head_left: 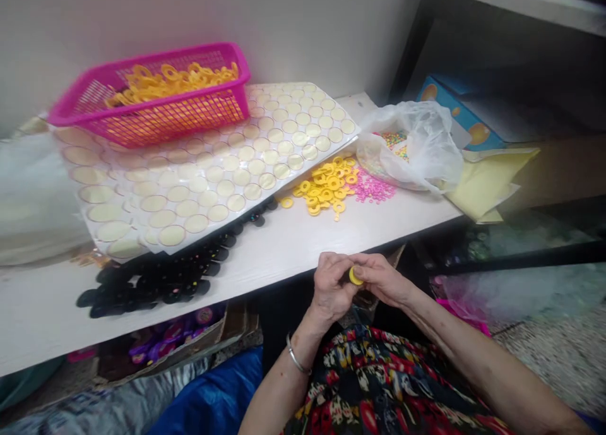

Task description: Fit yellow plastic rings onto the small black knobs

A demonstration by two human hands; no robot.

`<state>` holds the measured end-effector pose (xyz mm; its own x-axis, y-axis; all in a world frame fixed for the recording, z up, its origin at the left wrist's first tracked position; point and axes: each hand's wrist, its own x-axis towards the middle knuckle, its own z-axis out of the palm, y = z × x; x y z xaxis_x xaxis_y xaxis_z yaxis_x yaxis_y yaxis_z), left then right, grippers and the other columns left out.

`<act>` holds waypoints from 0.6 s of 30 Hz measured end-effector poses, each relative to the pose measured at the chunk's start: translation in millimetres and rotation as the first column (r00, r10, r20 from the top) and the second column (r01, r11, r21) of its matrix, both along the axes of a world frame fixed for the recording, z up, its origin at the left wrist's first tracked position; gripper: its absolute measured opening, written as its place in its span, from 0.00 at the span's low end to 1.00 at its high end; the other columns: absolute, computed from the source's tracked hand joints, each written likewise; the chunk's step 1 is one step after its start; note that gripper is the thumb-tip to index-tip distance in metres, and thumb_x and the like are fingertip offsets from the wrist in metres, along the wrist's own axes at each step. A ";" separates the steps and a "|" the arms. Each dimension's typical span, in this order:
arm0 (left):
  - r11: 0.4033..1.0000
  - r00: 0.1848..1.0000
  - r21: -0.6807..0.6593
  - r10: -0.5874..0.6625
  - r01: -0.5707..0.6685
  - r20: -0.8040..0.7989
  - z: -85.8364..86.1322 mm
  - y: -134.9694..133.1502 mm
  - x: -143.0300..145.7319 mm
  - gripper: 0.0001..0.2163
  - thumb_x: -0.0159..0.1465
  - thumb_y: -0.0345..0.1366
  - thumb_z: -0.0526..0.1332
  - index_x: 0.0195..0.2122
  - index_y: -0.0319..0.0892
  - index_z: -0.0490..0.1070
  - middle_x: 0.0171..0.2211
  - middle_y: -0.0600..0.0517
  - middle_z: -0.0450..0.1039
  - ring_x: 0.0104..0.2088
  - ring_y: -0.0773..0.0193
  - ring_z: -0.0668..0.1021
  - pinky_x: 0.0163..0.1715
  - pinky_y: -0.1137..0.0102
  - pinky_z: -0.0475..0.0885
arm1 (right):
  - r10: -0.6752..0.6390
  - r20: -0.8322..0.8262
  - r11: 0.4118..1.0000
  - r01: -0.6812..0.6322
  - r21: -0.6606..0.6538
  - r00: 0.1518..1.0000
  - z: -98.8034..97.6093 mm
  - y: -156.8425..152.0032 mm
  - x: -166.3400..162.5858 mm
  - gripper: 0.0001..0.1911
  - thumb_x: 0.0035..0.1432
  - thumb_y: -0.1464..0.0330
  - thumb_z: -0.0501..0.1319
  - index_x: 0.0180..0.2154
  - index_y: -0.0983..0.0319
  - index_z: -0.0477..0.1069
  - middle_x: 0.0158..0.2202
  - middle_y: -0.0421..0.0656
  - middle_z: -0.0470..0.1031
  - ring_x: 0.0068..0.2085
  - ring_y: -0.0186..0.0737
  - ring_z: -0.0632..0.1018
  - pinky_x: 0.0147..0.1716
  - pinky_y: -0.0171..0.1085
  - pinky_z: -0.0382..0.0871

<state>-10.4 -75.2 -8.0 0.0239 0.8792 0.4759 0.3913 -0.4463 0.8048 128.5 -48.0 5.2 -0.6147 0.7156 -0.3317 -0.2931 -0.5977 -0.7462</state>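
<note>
While the two hands meet in front of the table's near edge, the heap of yellow pieces (326, 185) lies on the white table (265, 252), beyond them and a little to their left. Nearer the wearer than that heap, and well apart from it, is the small yellow piece (356, 276), held up between the hands. The right hand (383, 277) has its thumb pressed on the piece, its fingers together and clamped on it from the right. The left hand (330, 286) curls its fingers closely together and grips the same piece from the other side; the tips are partly hidden, and whatever dark bit shows beside the yellow is too small to make out. A metal bangle (297, 356) circles the left wrist.

Just right of the heap, touching it, are scattered pink beads (374, 187), and past these sits a white plastic bag (433, 160) with multicoloured beads (396, 141) showing inside. Farther right of the heap lie a pale yellow packet (490, 182) and a blue box (442, 95). To the heap's left spread sheets of printed ovals (255, 166), which carry a pink basket (182, 116) of orange-yellow ring-shaped pieces (180, 83). Left of the heap and nearer the wearer, black pieces (156, 283) dotted with colour lie bunched along the sheets' near edge.
</note>
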 end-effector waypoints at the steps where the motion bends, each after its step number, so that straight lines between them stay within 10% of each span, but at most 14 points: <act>1: 1.000 1.000 -0.008 0.004 -0.004 -0.003 -0.5 -0.6 -0.1 0.06 0.52 0.33 0.65 0.32 0.41 0.72 0.30 0.50 0.72 0.33 0.63 0.69 0.34 0.66 0.67 | 0.020 0.000 1.000 -0.020 -0.009 1.000 0.6 -0.2 -0.3 0.19 0.47 0.63 0.66 0.40 0.67 0.73 0.30 0.42 0.71 0.30 0.31 0.70 0.29 0.30 0.64; 18: 0.989 0.994 0.141 -0.015 0.031 -0.110 8.5 -3.1 -0.4 0.08 0.54 0.33 0.61 0.36 0.42 0.71 0.35 0.48 0.75 0.35 0.61 0.71 0.35 0.63 0.68 | 0.085 0.086 0.986 -0.096 0.140 0.993 12.2 4.4 7.8 0.30 0.32 0.75 0.71 0.42 0.64 0.71 0.32 0.38 0.72 0.34 0.32 0.71 0.31 0.30 0.63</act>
